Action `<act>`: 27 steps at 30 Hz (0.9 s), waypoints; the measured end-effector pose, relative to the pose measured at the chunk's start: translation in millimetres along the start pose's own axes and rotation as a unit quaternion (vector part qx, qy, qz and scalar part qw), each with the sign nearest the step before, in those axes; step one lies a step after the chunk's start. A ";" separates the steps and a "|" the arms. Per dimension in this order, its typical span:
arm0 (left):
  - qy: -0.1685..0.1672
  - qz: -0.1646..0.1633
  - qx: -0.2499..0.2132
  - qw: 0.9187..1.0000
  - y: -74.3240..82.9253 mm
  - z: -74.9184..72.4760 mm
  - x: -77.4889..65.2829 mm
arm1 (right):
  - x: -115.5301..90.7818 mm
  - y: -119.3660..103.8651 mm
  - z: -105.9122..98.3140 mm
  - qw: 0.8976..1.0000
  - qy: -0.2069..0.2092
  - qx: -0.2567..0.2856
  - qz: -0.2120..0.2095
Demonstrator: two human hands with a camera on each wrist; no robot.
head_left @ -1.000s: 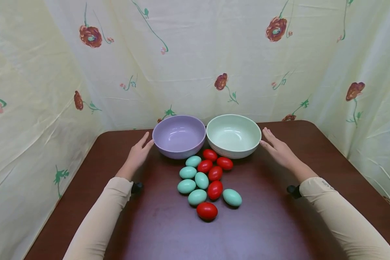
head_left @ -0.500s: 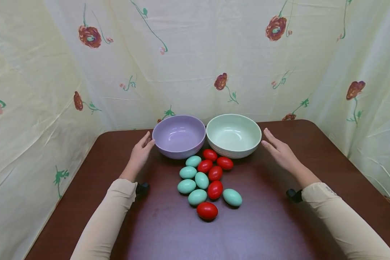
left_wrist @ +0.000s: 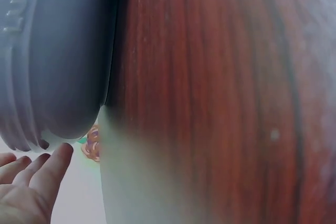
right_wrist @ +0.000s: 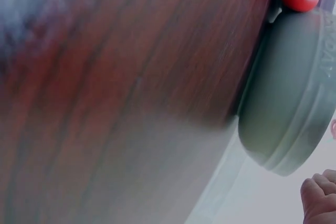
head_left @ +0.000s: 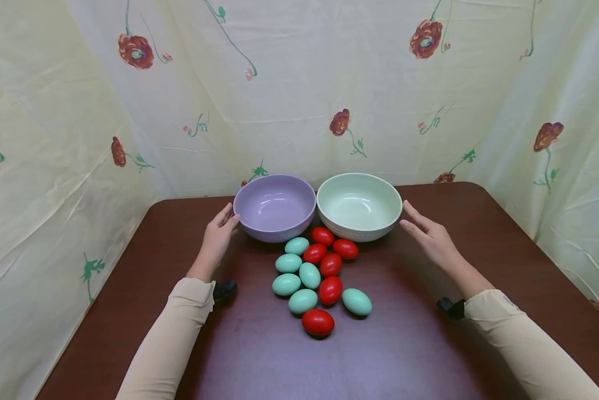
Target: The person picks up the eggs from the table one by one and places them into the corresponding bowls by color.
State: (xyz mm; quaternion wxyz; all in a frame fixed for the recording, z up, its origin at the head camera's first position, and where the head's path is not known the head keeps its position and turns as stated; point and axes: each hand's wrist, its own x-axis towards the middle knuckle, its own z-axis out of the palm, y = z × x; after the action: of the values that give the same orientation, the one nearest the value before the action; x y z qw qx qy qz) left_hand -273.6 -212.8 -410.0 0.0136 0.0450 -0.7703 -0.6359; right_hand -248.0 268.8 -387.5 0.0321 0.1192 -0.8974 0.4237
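A purple bowl and a pale green bowl stand side by side near the table's back edge. My left hand is at the purple bowl's left side, fingers extended and fingertips right at its wall; the left wrist view has the fingers just beside that bowl. Over on the other side, my right hand reaches with extended fingers toward the green bowl's right rim. The right wrist view shows that hand a little apart from the green bowl. Neither hand grips anything.
In front of the bowls lie several turquoise eggs and several red eggs, loosely grouped on the dark wooden table. A flowered cloth hangs close behind the table and along both sides.
My left forearm has shifted slightly to the right, with the fingers staying by the purple bowl. My right hand has barely moved. Bowls and eggs keep their places.
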 end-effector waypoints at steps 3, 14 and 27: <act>0.002 -0.003 -0.018 1.000 -1.5 1.6 -0.4 | -2.7 -1.9 -0.5 1.000 0.001 0.007 0.000; 0.012 -0.012 -0.073 0.997 -7.8 2.9 -1.5 | -14.4 -16.4 6.0 0.999 -0.002 0.037 0.004; 0.024 -0.026 -0.104 0.994 -8.7 7.2 -0.6 | -31.5 -33.8 24.1 0.992 -0.050 0.112 -0.019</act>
State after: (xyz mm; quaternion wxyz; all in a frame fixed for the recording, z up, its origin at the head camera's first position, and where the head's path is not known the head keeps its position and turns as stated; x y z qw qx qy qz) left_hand -273.2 -207.4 -419.9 0.0198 0.0785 -0.6978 -0.7117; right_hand -208.3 235.5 -382.5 -0.0180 0.1595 -0.8426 0.5141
